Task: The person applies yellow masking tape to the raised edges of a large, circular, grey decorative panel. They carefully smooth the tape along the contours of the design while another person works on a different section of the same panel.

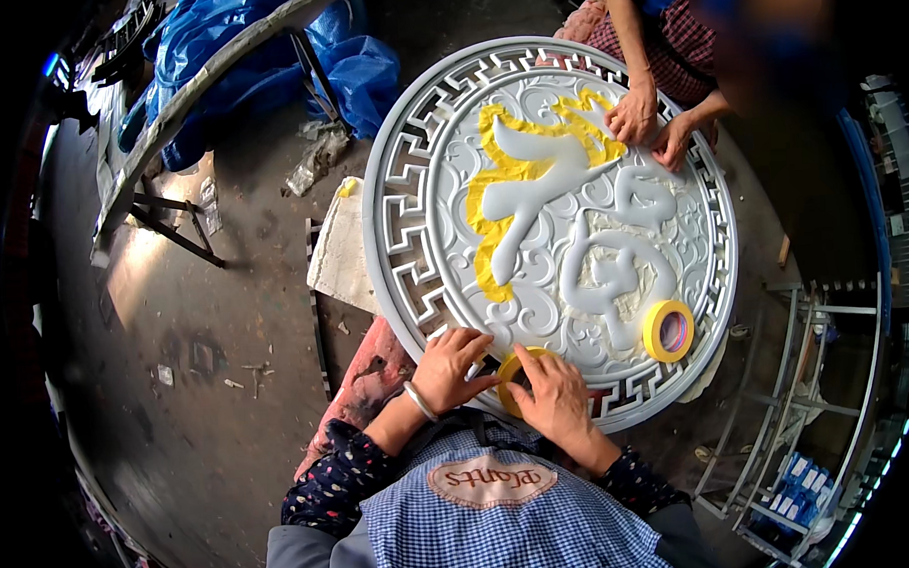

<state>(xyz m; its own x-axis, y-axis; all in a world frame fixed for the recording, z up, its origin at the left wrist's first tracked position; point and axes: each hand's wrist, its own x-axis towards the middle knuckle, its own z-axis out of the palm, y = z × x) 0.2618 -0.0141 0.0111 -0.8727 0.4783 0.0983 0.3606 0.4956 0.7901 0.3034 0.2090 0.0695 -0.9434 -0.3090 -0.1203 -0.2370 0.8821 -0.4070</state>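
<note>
In front of me lies a large round grey panel (536, 326) with a fretwork border, carved scrolls and a raised smooth character. Yellow masking tape (490, 208) outlines the upper left part of the character. At the panel's near edge, my right hand (556, 396) grips a roll of yellow masking tape (511, 394), its fingers and thumb partly covering it. My left hand (452, 369), with a white bangle at the wrist, rests on the near left rim. Its fingers are apart, and the thumb reaches toward the roll.
A second yellow tape roll (668, 332) lies on the panel's right side. Across from me, a co-worker's hands (637, 115) touch the taped area. Blue plastic sheeting (352, 72) lies at the far left, and a metal rack (794, 402) stands at the right.
</note>
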